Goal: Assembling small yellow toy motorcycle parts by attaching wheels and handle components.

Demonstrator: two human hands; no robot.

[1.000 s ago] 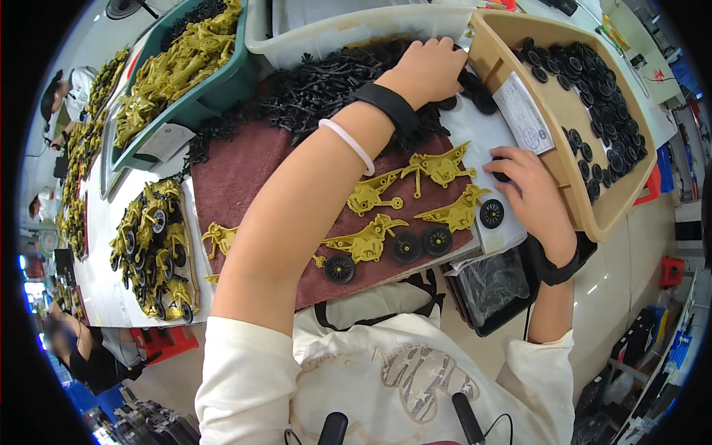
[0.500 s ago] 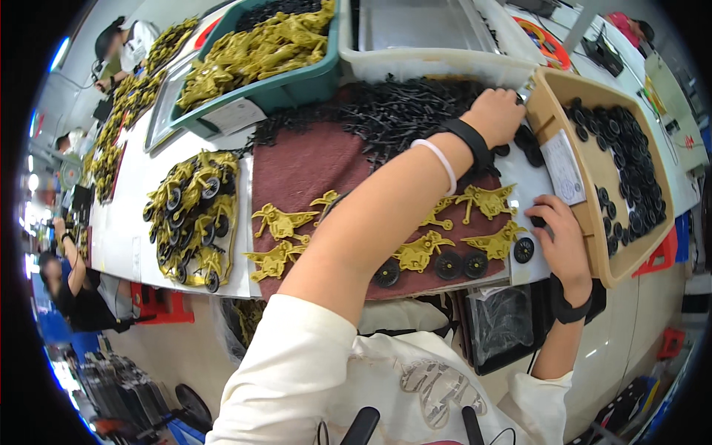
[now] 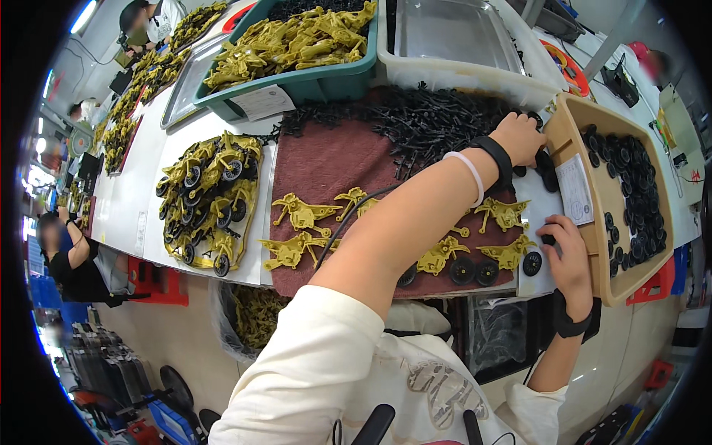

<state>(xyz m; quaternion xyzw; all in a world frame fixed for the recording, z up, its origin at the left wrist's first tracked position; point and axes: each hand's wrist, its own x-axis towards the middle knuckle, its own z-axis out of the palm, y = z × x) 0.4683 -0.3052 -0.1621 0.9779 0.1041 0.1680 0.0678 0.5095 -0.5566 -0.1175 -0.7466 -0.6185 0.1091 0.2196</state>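
Observation:
My left hand [image 3: 519, 139] reaches across to the far right. Its fingers are curled beside loose black wheels [image 3: 547, 172] near the tan bin's wall, and its fingertips are mostly hidden. Nearer me, my right hand [image 3: 569, 256] is closed, with a small black wheel [image 3: 547, 239] showing between thumb and fingers. A black spoked wheel [image 3: 532, 263] lies just left of it. Yellow plastic toy-like parts [image 3: 302, 213] are laid out in rows on the maroon cloth [image 3: 319, 159], partly hidden by my left forearm. More black wheels [image 3: 462, 271] rest along the cloth's near edge.
The tan bin [image 3: 586, 178] at right holds many black wheels. Thin black parts [image 3: 430, 122] are heaped at the cloth's back. Behind stand a green bin [image 3: 311, 89] of yellow parts and a white tub [image 3: 460, 73]. Left lies a pile of wheeled yellow pieces [image 3: 208, 200]. Other people sit far left.
The whole view has shifted, so the table sits further right and slightly lower. Both hands stay at nearly the same places by the tan bin and its wheels.

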